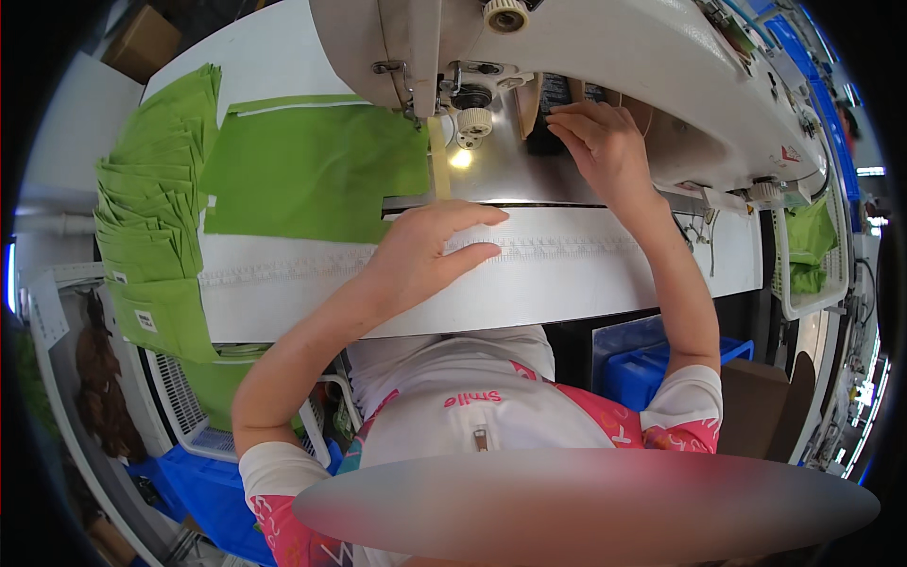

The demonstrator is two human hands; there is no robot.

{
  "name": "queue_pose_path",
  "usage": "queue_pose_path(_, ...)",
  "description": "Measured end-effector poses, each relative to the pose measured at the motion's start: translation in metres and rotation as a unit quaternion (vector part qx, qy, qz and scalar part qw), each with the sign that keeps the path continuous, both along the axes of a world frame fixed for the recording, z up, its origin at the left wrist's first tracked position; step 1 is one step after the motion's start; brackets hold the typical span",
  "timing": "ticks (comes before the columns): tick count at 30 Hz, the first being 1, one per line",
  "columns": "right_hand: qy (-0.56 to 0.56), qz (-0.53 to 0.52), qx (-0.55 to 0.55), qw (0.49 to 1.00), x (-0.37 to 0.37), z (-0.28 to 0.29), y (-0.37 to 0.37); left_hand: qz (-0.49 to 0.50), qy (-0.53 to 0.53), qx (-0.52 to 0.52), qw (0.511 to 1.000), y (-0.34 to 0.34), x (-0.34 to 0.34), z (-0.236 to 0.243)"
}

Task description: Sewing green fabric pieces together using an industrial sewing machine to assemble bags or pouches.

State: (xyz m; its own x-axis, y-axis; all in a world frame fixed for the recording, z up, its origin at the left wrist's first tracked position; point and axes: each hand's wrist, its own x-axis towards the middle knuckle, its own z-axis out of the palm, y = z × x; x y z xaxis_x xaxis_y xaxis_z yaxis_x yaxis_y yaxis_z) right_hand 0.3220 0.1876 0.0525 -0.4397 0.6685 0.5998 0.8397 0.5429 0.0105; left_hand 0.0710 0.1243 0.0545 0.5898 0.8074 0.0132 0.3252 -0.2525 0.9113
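A flat green fabric piece [316, 175] lies on the table, its right edge by the presser foot of the white sewing machine [605, 47]. My left hand [425, 248] rests over the table's front part, thumb and forefinger apart with nothing between them, just right of the fabric's lower corner. Under the machine's arm, my right hand [605, 146] has its thumb and fingertips pinched together beside a small holder with dark labels [553, 99]. Whatever is in that pinch is too small to make out. A pale yellow strip [439, 161] runs down beside the needle area.
A thick stack of folded green pieces [146, 222] stands at the left table edge. A printed ruler scale [557, 248] crosses the white tabletop [453, 302]. White baskets with green cloth sit at lower left and at right [811, 246]. A blue bin [652, 373] is below.
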Motion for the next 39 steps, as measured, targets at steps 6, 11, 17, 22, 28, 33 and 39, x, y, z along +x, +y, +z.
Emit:
queue_pose_path(6, -0.015, 0.027, 0.003, 1.0, 0.008, 0.003, 0.009, -0.057, -0.119, -0.132, 0.982, 0.002, 0.029, -0.018)
queue_pose_path(11, 0.106, 0.016, -0.079, 0.991, 0.011, 0.007, 0.013, -0.049, -0.094, -0.135, 0.985, 0.006, 0.029, -0.019)
queue_pose_path(17, 0.2, -0.017, -0.262, 0.944, 0.012, 0.014, 0.009, -0.043, -0.111, -0.164, 0.979, 0.008, 0.029, -0.014)
queue_pose_path(22, 0.335, 0.012, -0.367, 0.868, 0.028, 0.015, 0.013, -0.035, -0.127, -0.211, 0.968, 0.009, 0.035, -0.014)
queue_pose_path(28, 0.239, 0.069, -0.198, 0.948, -0.021, 0.01, -0.055, 0.112, -0.343, -0.435, 0.825, 0.014, 0.057, -0.012)
queue_pose_path(33, 0.14, 0.064, -0.136, 0.979, 0.004, 0.017, -0.051, 0.125, -0.354, -0.388, 0.842, 0.015, 0.056, -0.021)
queue_pose_path(39, 0.062, 0.004, -0.045, 0.997, 0.06, -0.002, -0.004, 0.115, -0.328, -0.418, 0.839, 0.007, 0.054, -0.015)
